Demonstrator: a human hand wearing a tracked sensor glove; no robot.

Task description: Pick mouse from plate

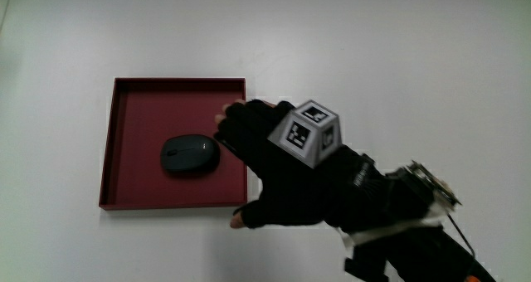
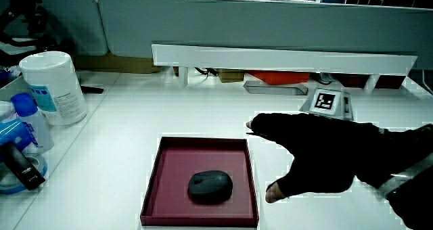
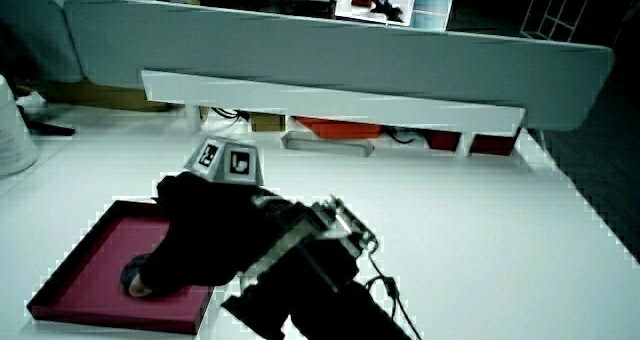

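Hands hide most of mouse.

An office or lab workspace: a white table bounded by grey desk partitions, with a wipes canister and a monitor past them.

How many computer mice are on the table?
1. The mouse lies in the red plate, beside the hand, which hovers at the plate's edge with fingers spread. No other shows, though the hand may hide something.
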